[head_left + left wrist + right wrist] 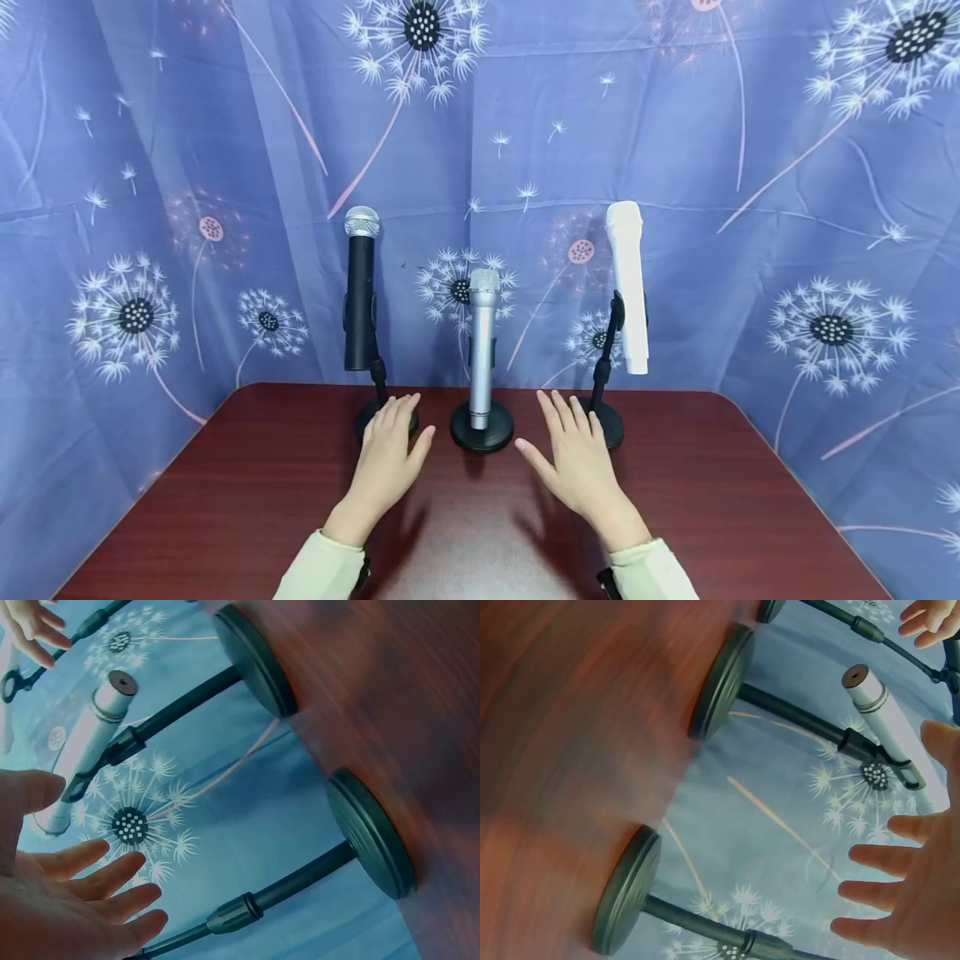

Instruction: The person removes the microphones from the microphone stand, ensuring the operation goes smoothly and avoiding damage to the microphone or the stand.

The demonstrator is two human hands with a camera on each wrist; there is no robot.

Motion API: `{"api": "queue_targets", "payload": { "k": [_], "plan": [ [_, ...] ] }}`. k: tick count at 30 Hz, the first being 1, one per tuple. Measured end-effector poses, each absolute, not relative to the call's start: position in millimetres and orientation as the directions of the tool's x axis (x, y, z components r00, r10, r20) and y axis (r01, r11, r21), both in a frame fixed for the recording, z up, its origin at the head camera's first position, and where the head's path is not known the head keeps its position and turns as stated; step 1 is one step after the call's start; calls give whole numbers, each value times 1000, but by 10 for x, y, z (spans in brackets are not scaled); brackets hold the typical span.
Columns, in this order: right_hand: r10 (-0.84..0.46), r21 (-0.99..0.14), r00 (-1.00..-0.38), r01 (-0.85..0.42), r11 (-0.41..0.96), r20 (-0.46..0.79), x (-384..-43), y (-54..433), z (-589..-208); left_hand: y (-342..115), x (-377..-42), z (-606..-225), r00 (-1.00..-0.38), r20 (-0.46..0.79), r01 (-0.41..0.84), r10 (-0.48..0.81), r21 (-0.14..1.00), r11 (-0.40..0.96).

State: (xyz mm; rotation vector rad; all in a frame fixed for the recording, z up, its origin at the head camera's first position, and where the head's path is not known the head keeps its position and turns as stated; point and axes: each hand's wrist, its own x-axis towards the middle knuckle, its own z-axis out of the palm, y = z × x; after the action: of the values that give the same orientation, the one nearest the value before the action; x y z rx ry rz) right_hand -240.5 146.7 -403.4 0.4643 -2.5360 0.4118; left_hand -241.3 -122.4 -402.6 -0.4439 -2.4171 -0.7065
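Observation:
Three microphones stand in black stands along the table's far edge. The black microphone (361,292) with a silver head is at the left, a silver microphone (482,350) in the middle, and a white microphone (628,283) at the right. My left hand (386,462) hovers with spread fingers in front of the left stand, overlapping its base in the head view. In front of the right stand, my right hand (577,458) is held likewise, fingers spread and thumb pointing inward. Neither hand holds anything. Both wrist views show straight fingers apart from the stands.
The dark red wooden table (472,533) has a round black base (482,437) under the middle microphone. A blue curtain (555,167) with dandelion prints hangs behind the table and along both sides.

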Motion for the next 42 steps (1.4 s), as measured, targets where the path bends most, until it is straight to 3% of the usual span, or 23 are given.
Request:
{"api": "queue_targets", "payload": {
  "k": [5, 20, 26, 42],
  "plan": [
    [-257, -241, -764, -472, 848, 592, -2413, 1392, -3980, -1234, -2393, -3963, -762, 635, 498, 125, 452, 740],
    [-263, -324, -668, -620, 715, 696, -2422, 1204, -3807, -1290, -2278, -3878, -862, 507, 420, -7, 721, 550],
    [-285, -378, -636, -698, 608, 717, -2425, 1036, -3698, -1334, -2248, -3861, -889, 454, 362, -58, 775, 519],
    [-387, -618, -703, -710, 338, 596, -2625, 383, -3641, -1508, -2148, -3873, -932, 338, 240, -132, 847, 474]
  ]
}}
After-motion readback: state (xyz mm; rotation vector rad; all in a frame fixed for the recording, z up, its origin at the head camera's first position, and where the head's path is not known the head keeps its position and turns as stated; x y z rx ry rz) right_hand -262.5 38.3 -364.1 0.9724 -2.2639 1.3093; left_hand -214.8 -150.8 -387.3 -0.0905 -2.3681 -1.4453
